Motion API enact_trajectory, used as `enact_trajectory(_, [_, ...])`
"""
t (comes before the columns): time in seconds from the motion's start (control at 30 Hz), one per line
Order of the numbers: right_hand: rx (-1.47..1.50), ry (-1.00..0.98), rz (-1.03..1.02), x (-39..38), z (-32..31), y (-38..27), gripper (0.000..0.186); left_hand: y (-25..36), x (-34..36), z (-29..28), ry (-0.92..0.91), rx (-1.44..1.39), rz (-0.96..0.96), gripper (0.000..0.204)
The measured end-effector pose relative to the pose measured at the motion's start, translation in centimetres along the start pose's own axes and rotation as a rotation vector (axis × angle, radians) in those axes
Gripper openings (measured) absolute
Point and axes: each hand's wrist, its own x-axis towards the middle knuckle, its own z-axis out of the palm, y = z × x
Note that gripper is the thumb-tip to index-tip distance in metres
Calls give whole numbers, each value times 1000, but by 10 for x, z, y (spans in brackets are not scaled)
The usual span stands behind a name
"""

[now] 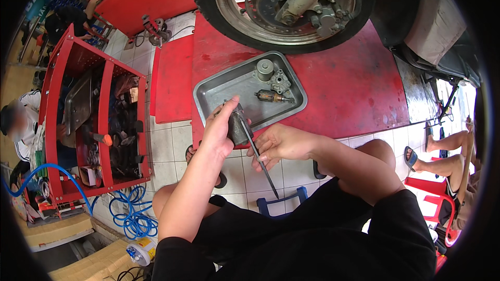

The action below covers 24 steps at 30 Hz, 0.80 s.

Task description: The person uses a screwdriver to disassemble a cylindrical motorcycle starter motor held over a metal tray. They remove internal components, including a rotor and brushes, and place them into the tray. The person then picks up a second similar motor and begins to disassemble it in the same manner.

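A grimy metal cylinder (238, 131), like a small motor housing, is gripped in my left hand (217, 129) over the near edge of a metal tray (213, 93). My right hand (284, 143) pinches a long, thin, dark metal rod (269, 178); its upper end runs along the cylinder's side, and its lower end points toward me. What that upper end touches I cannot tell. In the tray's right part lie a motor armature (273, 96) with copper windings, an upright metal canister (264, 68) and a cast metal cover (280, 81).
The tray rests on a red platform (344, 88), below a motorcycle wheel (229, 15). A red tool cart (104, 125) stands at left, with a coiled blue hose (131, 213) on the tiles. A blue stool (284, 203) is between my legs. Other people are at both sides.
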Motion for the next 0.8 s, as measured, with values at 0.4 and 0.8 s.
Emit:
enact_trajectory(0.4, [-97, 33, -2, 9, 1, 5, 40, -1, 5, -11, 14, 28, 35, 44])
enact_trajectory(0.8, [-228, 62, 42, 31, 19, -8, 38, 3, -2, -39, 114, -7, 154, 33])
